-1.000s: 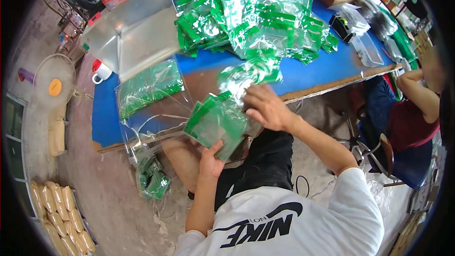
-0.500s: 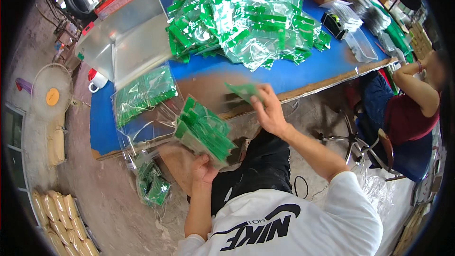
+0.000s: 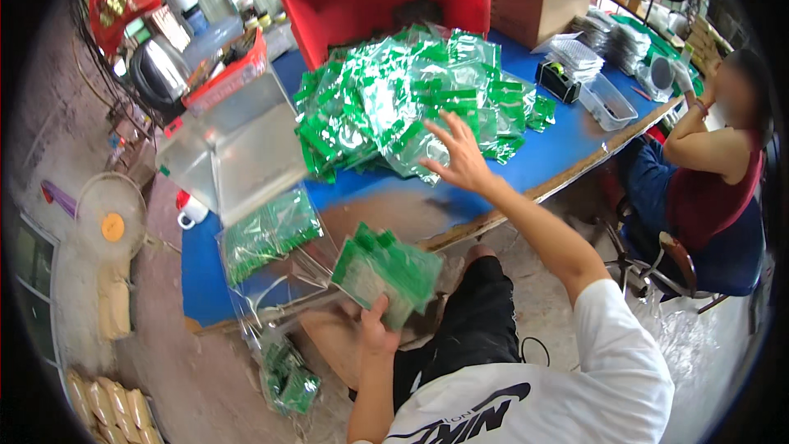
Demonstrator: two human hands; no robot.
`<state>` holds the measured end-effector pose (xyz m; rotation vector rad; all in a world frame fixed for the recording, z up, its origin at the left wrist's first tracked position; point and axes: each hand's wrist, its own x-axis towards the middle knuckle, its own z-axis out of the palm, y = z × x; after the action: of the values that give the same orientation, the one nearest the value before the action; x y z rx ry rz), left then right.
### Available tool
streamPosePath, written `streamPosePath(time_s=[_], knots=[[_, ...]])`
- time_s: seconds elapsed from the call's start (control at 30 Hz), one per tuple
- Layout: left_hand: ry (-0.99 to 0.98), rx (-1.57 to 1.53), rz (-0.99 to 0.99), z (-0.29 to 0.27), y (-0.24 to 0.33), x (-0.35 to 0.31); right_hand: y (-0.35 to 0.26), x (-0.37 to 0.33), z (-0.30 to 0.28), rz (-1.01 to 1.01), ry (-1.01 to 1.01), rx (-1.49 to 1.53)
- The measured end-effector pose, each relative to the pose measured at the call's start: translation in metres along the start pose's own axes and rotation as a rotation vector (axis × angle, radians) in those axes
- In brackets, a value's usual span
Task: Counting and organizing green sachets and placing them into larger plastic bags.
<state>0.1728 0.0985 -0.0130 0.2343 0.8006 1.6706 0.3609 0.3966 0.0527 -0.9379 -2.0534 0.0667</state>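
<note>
Head view: green packets (image 3: 388, 273) partly hide left hand (image 3: 380, 332).

Left hand (image 3: 380, 334) partly hidden, apparently behind packets (image 3: 389, 273), red bin (image 3: 353, 0) cropped

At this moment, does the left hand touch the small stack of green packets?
Touching. The head view shows the left hand gripping the small stack of green packets at its near edge, thumb lying on top.
</note>
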Motion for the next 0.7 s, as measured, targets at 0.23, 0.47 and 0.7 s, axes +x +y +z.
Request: streamPosePath(time_s=[0.23,0.47,0.7], knots=[[-0.098,0.067,-0.018,-0.015,0.012,-0.031,0.002,-0.019,0.061,0.313,-0.401,-0.265],[-0.023,-0.201,-0.199,-0.054,0.007,-0.021,-0.075,-0.033,0.025,0.164,-0.106,-0.181],[0.082,-0.060,-0.064,-0.015,0.003,0.009,-0.105,-0.103,-0.026,-0.152,-0.646,0.243]])
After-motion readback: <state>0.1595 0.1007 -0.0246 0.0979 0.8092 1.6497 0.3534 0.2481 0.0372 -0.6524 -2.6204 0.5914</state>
